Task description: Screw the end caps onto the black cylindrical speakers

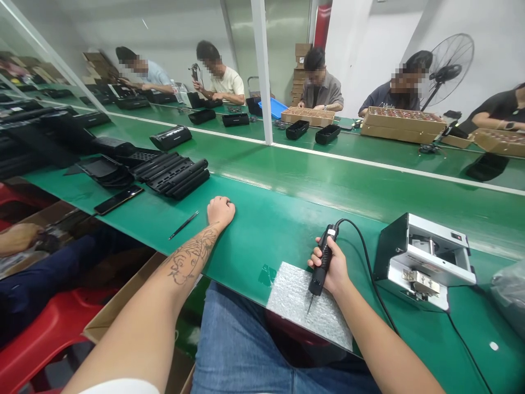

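Green desk (287,219) carried a foam pad (303,306) at its near edge, where the right hand (334,268) gripped a corded screwdriver (324,260) tip-down while the left hand (220,210) rested fisted and empty far left, so the unsteadied bit could have slipped and gouged the pad.

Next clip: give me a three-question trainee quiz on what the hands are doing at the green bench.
1. True or false: the right hand grips the screwdriver with its bit pointing down at the foam pad.
2. The left hand is: A) holding the tweezers B) closed in a fist on the belt C) on the phone.
3. What stands just right of the screwdriver?

Key: 1 true. 2 B. 3 A metal box-shaped machine.
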`<state>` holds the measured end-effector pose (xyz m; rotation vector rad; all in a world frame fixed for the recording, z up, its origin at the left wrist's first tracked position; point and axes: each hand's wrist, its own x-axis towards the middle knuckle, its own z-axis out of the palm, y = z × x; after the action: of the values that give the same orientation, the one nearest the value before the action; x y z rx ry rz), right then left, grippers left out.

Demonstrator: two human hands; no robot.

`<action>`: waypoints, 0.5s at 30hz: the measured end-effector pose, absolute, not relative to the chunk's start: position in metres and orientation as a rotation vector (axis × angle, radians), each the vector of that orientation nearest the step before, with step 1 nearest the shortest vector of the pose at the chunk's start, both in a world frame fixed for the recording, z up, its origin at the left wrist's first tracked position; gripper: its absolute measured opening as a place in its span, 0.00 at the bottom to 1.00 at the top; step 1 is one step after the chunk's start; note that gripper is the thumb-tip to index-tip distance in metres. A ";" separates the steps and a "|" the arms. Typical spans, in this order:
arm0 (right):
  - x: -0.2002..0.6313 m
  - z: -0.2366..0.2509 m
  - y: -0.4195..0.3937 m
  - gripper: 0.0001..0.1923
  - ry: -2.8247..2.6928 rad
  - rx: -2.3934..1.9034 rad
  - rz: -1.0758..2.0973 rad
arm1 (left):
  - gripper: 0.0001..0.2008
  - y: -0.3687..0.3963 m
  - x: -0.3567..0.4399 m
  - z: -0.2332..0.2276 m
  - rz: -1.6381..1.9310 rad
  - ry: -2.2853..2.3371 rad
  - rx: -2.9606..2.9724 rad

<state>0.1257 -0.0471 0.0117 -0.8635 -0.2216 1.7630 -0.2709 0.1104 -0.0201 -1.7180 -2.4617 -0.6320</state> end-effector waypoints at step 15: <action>0.126 0.010 -0.047 0.19 -0.234 -0.865 1.760 | 0.17 0.108 -0.268 -0.018 -0.632 -2.474 -1.717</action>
<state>0.1264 -0.0475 0.0102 -0.8653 -0.2337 1.7595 -0.2682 0.1079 -0.0179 -1.7168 -2.4744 -0.6315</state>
